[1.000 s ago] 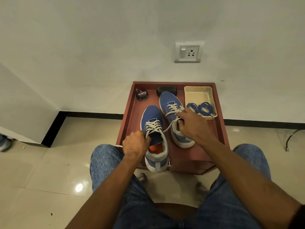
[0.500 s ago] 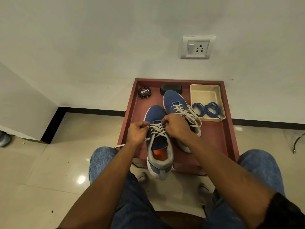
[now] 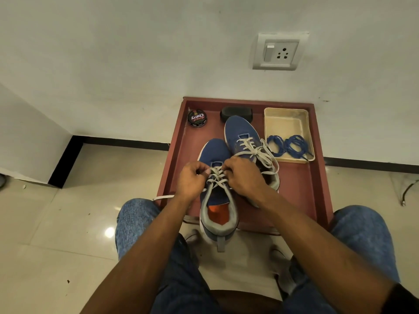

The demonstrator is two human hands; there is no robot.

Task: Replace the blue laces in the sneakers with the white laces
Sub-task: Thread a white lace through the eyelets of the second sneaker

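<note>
Two blue sneakers stand on a dark red tray-like table (image 3: 301,191). The near sneaker (image 3: 216,207) carries a white lace (image 3: 216,177) crossed through its eyelets. My left hand (image 3: 191,179) pinches that lace on the left side, and my right hand (image 3: 244,175) pinches it on the right. A loose white lace end (image 3: 163,197) hangs off the table's left edge. The far sneaker (image 3: 243,137) sits behind, its white lace (image 3: 256,152) tied and lying loose over its side. Two coiled blue laces (image 3: 288,146) rest in a cream tray (image 3: 286,123).
A round shoe polish tin (image 3: 197,118) and a black oblong brush (image 3: 235,113) sit at the table's back. The white wall with a socket plate (image 3: 278,52) rises right behind. My knees in blue jeans (image 3: 136,218) flank the table's front edge. Glossy tiled floor lies to the left.
My right hand left the far sneaker and came to the near sneaker's lace. My left hand moved up from the shoe's side to the lace. The near sneaker slid slightly toward me.
</note>
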